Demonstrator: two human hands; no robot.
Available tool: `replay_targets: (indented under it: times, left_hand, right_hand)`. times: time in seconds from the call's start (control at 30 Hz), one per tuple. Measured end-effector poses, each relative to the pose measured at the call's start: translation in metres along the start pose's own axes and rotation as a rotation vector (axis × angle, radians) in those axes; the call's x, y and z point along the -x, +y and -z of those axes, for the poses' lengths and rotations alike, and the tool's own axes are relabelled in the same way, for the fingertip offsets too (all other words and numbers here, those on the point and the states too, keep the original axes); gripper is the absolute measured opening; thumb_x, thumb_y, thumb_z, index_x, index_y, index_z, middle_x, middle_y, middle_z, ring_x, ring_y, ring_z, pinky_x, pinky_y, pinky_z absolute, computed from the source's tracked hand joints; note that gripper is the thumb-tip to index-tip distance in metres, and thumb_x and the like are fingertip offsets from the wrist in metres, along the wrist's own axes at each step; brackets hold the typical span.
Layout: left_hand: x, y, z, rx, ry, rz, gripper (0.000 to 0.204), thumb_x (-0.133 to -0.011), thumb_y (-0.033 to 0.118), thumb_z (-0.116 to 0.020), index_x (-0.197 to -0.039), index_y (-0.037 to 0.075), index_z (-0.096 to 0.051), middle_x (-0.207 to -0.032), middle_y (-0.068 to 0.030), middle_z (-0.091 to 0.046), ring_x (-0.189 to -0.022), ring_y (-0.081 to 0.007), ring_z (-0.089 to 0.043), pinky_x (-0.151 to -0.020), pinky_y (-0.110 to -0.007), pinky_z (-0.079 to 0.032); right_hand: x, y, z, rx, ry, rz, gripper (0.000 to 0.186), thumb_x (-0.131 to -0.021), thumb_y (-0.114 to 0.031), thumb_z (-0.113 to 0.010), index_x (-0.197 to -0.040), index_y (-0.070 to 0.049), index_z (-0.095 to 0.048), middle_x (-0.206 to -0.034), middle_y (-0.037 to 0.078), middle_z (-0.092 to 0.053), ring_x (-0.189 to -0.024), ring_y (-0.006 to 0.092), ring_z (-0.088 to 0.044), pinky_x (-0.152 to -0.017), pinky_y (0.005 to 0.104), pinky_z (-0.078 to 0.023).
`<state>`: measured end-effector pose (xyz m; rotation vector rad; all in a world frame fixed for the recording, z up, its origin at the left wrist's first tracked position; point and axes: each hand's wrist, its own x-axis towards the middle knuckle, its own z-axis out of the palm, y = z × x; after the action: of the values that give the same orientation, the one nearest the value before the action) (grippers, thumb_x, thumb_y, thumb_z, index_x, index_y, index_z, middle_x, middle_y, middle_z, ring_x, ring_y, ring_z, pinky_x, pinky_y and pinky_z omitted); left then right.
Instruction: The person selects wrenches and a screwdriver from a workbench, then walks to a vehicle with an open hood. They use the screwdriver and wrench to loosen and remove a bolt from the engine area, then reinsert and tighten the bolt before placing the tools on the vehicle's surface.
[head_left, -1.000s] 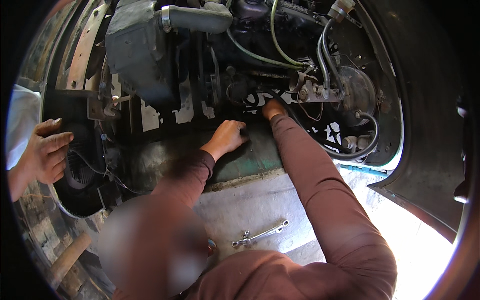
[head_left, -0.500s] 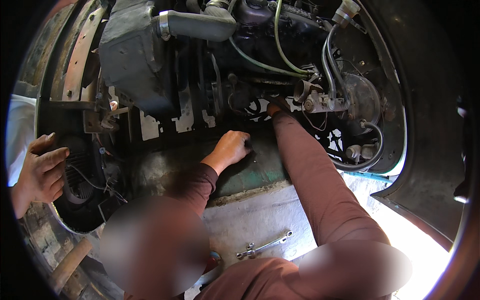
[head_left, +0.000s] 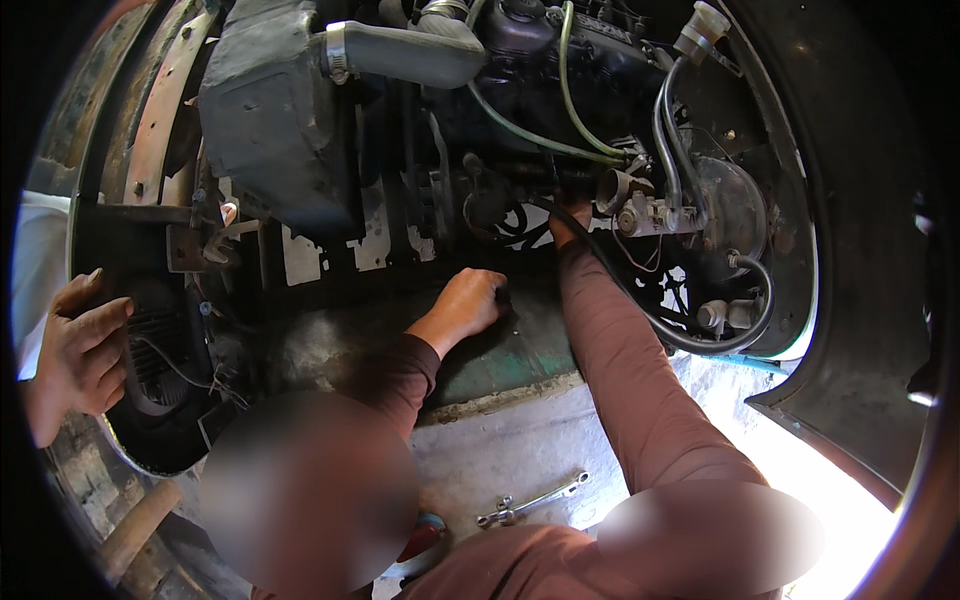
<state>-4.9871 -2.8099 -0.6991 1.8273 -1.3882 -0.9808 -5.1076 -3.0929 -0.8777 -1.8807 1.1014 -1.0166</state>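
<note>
My right arm reaches deep into the engine bay, and my right hand (head_left: 570, 222) is among dark parts below the engine block (head_left: 530, 100). A black hose (head_left: 612, 262) crosses in front of my right wrist. The fingers are in shadow and partly hidden, so their grip does not show. Lower and to the left, my left hand (head_left: 462, 308) is closed with its knuckles up, just over the worn green body panel (head_left: 500, 368). Something dark shows at its fingertips; whether it is an object or shadow is unclear.
Another person's hand (head_left: 88, 345) is at the left edge. Metal wrenches (head_left: 535, 500) lie below the panel. A grey box (head_left: 268, 110) with a thick duct (head_left: 410, 55) stands upper left. A round canister (head_left: 735, 205) and metal pipes (head_left: 668, 140) are on the right, near a dark panel (head_left: 850, 330).
My right hand has shifted slightly up and right, and the black hose now passes over my forearm instead of being hidden behind it. My left hand stays closed in nearly the same place.
</note>
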Motion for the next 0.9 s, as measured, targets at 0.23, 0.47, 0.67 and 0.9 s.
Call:
replay_targets:
  times: [0.23,0.47,0.67,0.9]
  left_hand:
    - [0.004,0.001,0.009,-0.052,0.005,0.020,0.025,-0.078,0.013,-0.080,-0.100,0.002,-0.077,-0.101,-0.0216,-0.075,-0.099,-0.0423,-0.071,-0.087,-0.047,-0.058]
    - [-0.001,0.004,0.006,-0.047,-0.026,-0.015,0.024,-0.078,0.015,-0.081,-0.098,0.003,-0.077,-0.097,-0.0210,-0.075,-0.096,-0.0413,-0.073,-0.085,-0.045,-0.058]
    - [0.002,-0.003,0.006,-0.029,-0.015,-0.005,0.020,-0.078,0.014,-0.080,-0.094,0.003,-0.077,-0.096,-0.0194,-0.075,-0.095,-0.0397,-0.073,-0.083,-0.044,-0.059]
    - [0.005,0.000,0.009,-0.049,-0.011,0.031,0.020,-0.077,0.014,-0.080,-0.095,0.004,-0.077,-0.094,-0.0197,-0.075,-0.093,-0.0408,-0.073,-0.081,-0.045,-0.059]
  right_hand:
    - [0.001,-0.096,0.008,0.276,-0.109,-0.077,0.044,-0.098,-0.010,-0.066,-0.140,0.001,-0.057,-0.133,0.025,-0.066,-0.128,0.0399,-0.061,-0.108,0.0432,-0.046]
    - [-0.011,-0.025,0.019,0.433,-0.079,0.101,0.042,-0.096,-0.013,-0.067,-0.136,0.001,-0.060,-0.132,0.026,-0.066,-0.127,0.0431,-0.060,-0.108,0.0448,-0.047]
    - [-0.010,-0.068,0.008,0.417,-0.052,-0.074,0.048,-0.092,-0.014,-0.070,-0.136,0.004,-0.059,-0.134,0.026,-0.065,-0.131,0.0416,-0.060,-0.110,0.0451,-0.046]
    - [0.007,-0.113,0.013,0.414,-0.151,-0.272,0.061,-0.088,-0.017,-0.072,-0.140,0.009,-0.053,-0.137,0.036,-0.059,-0.136,0.0476,-0.054,-0.113,0.0490,-0.045]
